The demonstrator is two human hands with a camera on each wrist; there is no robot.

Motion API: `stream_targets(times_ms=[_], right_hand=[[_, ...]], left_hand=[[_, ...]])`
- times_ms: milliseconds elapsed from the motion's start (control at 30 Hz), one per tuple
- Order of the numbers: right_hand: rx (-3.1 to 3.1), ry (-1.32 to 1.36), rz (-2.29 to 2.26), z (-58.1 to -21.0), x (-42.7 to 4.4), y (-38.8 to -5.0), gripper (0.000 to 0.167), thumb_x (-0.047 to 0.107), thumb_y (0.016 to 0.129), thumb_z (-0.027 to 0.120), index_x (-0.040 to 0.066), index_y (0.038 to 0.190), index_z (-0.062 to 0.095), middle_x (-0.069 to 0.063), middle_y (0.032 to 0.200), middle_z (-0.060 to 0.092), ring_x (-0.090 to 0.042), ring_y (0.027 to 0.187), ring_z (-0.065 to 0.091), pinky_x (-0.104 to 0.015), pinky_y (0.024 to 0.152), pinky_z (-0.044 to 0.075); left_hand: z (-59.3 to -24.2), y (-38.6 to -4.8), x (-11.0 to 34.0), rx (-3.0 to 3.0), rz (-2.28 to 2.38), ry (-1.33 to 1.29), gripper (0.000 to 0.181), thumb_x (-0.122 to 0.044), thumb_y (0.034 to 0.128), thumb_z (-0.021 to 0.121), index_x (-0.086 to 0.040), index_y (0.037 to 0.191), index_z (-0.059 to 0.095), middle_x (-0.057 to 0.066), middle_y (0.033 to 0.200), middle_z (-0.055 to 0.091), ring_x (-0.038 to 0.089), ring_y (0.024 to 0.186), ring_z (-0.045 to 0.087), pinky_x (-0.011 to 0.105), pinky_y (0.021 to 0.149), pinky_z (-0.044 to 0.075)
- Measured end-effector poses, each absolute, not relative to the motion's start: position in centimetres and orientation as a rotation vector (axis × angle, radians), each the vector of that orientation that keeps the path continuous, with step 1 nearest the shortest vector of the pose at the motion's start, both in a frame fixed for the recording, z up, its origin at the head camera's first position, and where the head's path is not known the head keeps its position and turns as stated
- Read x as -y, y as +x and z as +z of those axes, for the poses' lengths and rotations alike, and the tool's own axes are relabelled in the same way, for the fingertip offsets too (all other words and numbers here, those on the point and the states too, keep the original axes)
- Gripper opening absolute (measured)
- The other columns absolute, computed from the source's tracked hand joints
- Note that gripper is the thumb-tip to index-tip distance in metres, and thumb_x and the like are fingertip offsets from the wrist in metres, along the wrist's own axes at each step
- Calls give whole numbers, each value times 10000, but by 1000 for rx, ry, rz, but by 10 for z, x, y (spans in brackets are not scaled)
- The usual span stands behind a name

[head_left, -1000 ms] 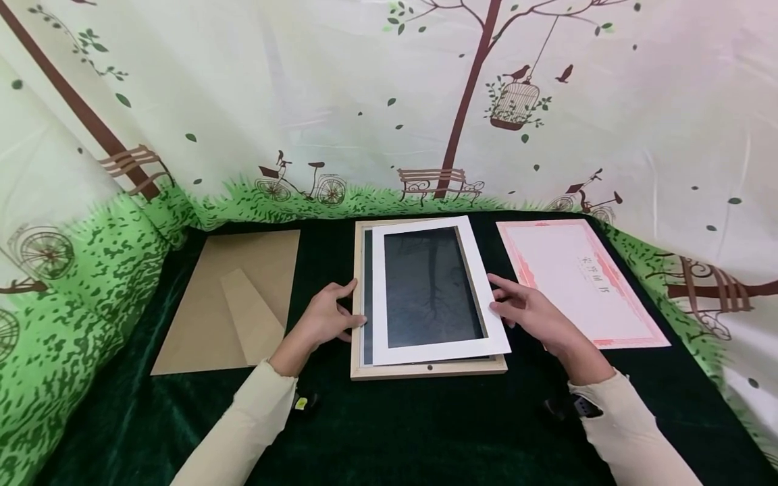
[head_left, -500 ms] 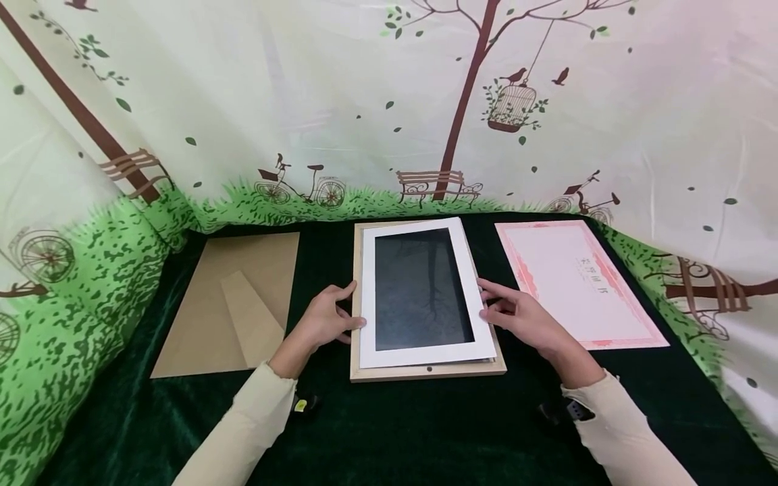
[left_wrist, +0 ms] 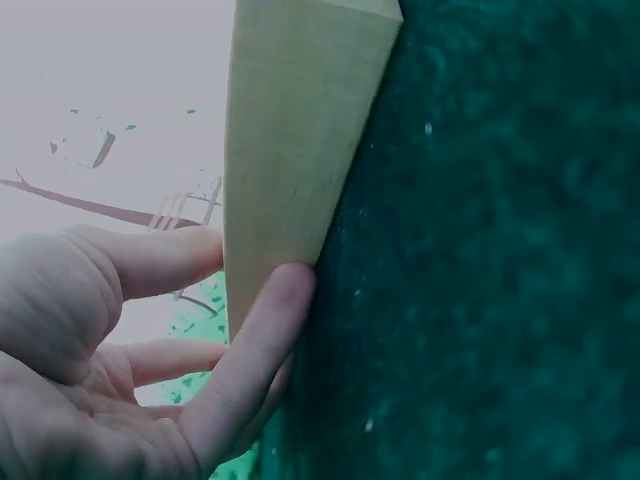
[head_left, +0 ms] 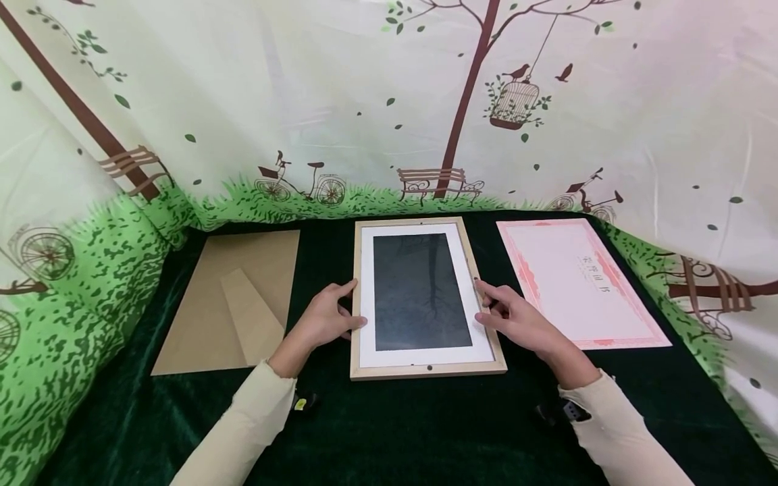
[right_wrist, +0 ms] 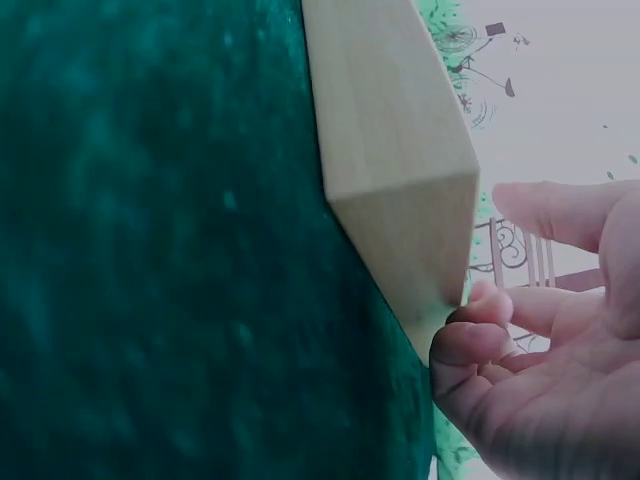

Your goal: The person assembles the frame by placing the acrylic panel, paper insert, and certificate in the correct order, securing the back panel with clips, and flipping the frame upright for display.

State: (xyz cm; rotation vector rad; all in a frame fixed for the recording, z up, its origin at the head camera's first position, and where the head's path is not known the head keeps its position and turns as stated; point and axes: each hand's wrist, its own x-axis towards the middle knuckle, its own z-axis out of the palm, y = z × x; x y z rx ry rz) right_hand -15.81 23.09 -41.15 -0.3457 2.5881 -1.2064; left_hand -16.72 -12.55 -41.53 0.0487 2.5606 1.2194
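A light wooden picture frame (head_left: 428,370) lies on the dark green cloth in the head view. Within its border sits a white photo mat (head_left: 425,356), flat, with a dark rectangle (head_left: 419,290) showing through its window. My left hand (head_left: 325,316) grips the frame's left side, thumb over the top edge. In the left wrist view, a finger presses the frame's outer wall (left_wrist: 300,130). My right hand (head_left: 516,317) is at the right side, thumb over the edge by the mat. The right wrist view shows its curled fingers (right_wrist: 470,340) against the outer wall.
A brown backing board (head_left: 188,317) with a stand leg (head_left: 252,314) lies to the left. On the right is a pink-bordered sheet (head_left: 559,297) with writing. A printed curtain (head_left: 304,88) hangs behind the green cloth (head_left: 425,432).
The mat has moved left and dropped from its tilted position over the frame to lie level inside it. My right hand followed it leftward; my left hand stayed at the frame.
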Motion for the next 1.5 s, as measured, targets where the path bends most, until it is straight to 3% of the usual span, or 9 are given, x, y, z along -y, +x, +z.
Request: stream_targets(times_ms=[100,167,267,367,733,900,1067,1267,1500], right_hand=[[-2653,-423,-1112,-411,-234,-158,704,226,935,702,89,1540,370,-138,1199,429,-207,873,463,-234,658,419],[-2703,-499,-1024,-411,-237,-158,683,227,906,736,117,1510,436,-140,1271,436,-223,936,483,-262,700,449],[-2747,-607,-884,-409,-238,-156,637,253,879,765,139,1455,520,-136,1383,417,-282,1124,457,-401,869,474],[-2762,-655,-780,-406,-237,-152,612,296,867,772,134,1418,562,-136,1451,389,-336,1252,366,-545,979,408],[-2764,-656,-747,-402,-243,-152,640,329,875,763,109,1432,537,-172,1447,404,-378,1259,389,-566,983,408],[-2756,-527,-839,-386,-287,-160,649,354,940,688,49,1469,467,-234,1424,460,-391,1196,512,-443,859,503],[-2810,-291,-782,-378,-343,-168,679,373,977,630,-23,1483,411,-293,1464,447,-455,1199,524,-501,848,517],[-2803,-83,-620,-383,-397,-171,774,431,958,636,-102,1458,383,-394,1355,477,-502,1110,553,-449,766,528],[-2783,44,-523,-389,-424,-167,1006,420,852,751,-176,1474,230,-466,1341,371,-577,1161,421,-681,893,423]], left_hand=[[-411,-163,123,-2697,1044,143,774,-177,840,808,-149,1515,431,144,1407,456,153,785,643,300,626,549],[-406,-159,121,-2787,912,234,746,-225,834,817,-153,1491,472,128,1432,453,204,959,629,352,751,553],[-400,-153,118,-2845,757,378,751,-298,809,838,-153,1467,507,101,1482,448,285,1218,531,449,978,501],[-396,-148,114,-2826,663,468,774,-351,780,856,-132,1447,531,81,1509,458,316,1329,470,484,1077,444],[-399,-145,111,-2804,557,439,820,-359,738,883,-83,1431,542,33,1530,439,270,1335,480,451,1019,495],[-399,-145,112,-2781,570,435,816,-352,752,875,-95,1444,527,19,1540,420,264,1335,467,454,1007,497],[-399,-146,113,-2774,587,426,812,-345,756,874,-103,1448,524,8,1540,413,260,1337,454,455,1004,493],[-399,-147,115,-2749,588,426,808,-360,771,860,-123,1459,509,-19,1553,385,241,1349,434,445,984,495],[-397,-147,116,-2730,624,431,800,-354,765,866,-120,1447,519,-25,1549,383,238,1349,426,434,972,495]])
